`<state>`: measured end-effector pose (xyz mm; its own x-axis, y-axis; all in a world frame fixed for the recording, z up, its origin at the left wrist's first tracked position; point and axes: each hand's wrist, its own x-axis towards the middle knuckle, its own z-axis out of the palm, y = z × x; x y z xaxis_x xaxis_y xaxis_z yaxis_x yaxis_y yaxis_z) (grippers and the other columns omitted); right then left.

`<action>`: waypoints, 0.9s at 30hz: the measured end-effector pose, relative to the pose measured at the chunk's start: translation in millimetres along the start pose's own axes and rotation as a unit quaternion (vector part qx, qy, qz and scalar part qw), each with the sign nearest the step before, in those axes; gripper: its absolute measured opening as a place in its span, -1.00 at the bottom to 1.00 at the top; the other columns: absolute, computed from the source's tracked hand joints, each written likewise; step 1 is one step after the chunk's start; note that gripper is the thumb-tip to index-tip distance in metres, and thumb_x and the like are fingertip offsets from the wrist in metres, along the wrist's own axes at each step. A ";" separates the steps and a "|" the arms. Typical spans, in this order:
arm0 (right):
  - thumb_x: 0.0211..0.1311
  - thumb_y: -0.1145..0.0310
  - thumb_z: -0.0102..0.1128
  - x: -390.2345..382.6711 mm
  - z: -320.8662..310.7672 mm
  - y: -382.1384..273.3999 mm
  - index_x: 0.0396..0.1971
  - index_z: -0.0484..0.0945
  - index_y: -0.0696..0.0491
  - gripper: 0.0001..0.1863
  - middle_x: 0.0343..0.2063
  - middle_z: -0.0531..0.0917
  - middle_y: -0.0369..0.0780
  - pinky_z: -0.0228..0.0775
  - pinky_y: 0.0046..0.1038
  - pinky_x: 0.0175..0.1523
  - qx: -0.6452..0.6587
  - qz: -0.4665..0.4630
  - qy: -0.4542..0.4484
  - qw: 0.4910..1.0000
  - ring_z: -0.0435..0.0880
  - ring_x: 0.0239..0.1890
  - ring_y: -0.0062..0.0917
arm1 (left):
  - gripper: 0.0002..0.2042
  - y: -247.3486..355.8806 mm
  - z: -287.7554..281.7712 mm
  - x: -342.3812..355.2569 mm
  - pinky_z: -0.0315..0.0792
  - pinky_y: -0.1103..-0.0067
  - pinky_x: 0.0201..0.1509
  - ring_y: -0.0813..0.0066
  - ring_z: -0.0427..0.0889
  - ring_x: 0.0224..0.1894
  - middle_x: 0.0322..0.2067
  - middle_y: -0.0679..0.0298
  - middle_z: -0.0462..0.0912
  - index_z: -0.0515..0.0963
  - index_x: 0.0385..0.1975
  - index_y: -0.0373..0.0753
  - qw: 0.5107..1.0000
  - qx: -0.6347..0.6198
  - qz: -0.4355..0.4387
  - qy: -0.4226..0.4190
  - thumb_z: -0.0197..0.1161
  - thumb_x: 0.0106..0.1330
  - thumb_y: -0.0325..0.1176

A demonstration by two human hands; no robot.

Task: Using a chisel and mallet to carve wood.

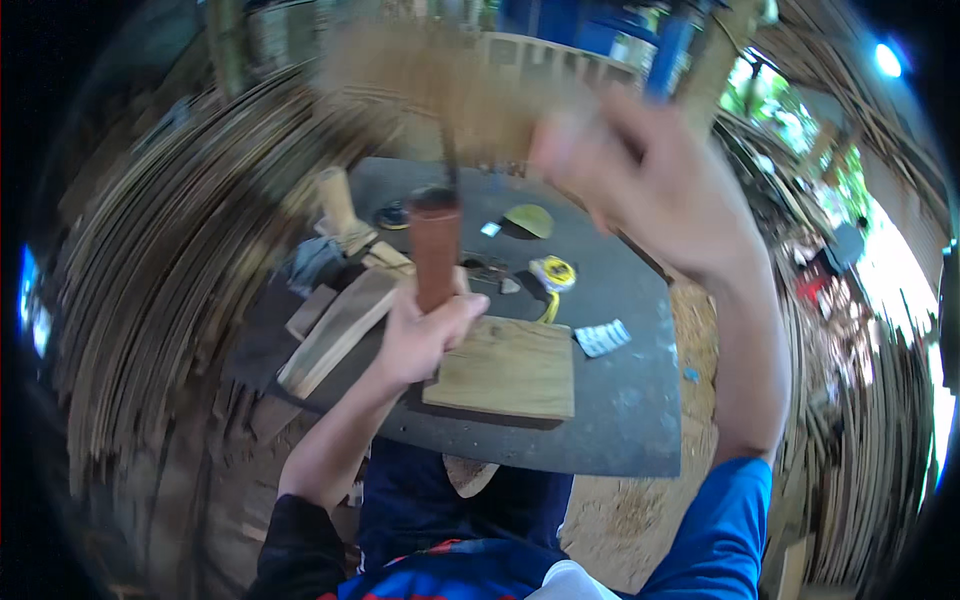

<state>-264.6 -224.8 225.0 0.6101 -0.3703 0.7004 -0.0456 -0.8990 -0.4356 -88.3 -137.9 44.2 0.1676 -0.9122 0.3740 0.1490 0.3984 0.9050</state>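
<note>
My left hand (425, 340) grips a reddish-brown wooden handle (434, 255) held upright, with a dark narrow part rising from its top. My right hand (630, 165) is raised at the upper right, its fingers closed on a motion-blurred light wooden piece (470, 90) that spans the top of the dark part; whether they touch I cannot tell. Under my left hand lies a flat wooden board (500, 375) on the dark worktable (625, 435). A yellow tape measure (555, 272) sits behind the board, and longer wood pieces (335, 330) lie to its left.
A white card-like item (603, 338), a greenish curved object (529, 220) and small dark tools (490, 275) are on the table. Stacked timber strips (160, 250) line the left and right (870, 430). Behind are posts, blue objects and a lamp (888, 60). Dirt floor (640, 510) shows below.
</note>
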 end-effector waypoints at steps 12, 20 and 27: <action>0.31 -0.02 0.13 -5.5 7.0 -12.2 -0.15 0.54 0.14 -0.54 -0.61 0.54 -0.33 0.25 -0.66 -0.56 -0.156 -0.052 -0.144 0.976 0.43 -0.65 -0.76 | -0.73 3.7 -10.6 -5.0 -0.08 0.69 -0.73 0.78 0.08 -0.80 -0.78 0.51 0.20 0.26 -0.64 -0.18 0.998 -0.063 -0.025 -0.016 0.18 0.26 -0.50; 0.17 -0.09 0.27 -12.6 1.5 -15.0 0.03 0.45 0.23 -0.32 -0.42 0.66 -0.16 0.43 -0.46 -0.27 -0.179 -0.012 -0.202 0.963 0.61 -0.46 -0.47 | -0.68 -5.6 -18.7 -0.3 0.09 0.66 -0.65 0.76 0.27 -0.72 -0.78 0.49 0.32 0.38 -0.72 -0.16 0.999 -0.035 -0.036 -0.015 0.29 0.25 -0.31; 0.26 0.00 0.20 -97.7 22.7 43.7 0.07 0.40 0.23 -0.38 -0.52 0.55 -0.28 0.29 -0.61 -0.48 0.006 0.205 -0.029 0.978 0.46 -0.56 -0.71 | -0.76 6.2 -28.8 -19.2 0.05 0.67 -0.64 0.76 0.19 -0.74 -0.76 0.49 0.29 0.38 -0.66 -0.21 0.993 -0.112 -0.020 -0.002 0.25 0.21 -0.43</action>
<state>-308.2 -222.7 124.7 0.5866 -0.6846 0.4327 -0.2868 -0.6753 -0.6795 -62.5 -115.2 36.8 0.1537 -0.9279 0.3396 0.3693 0.3727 0.8513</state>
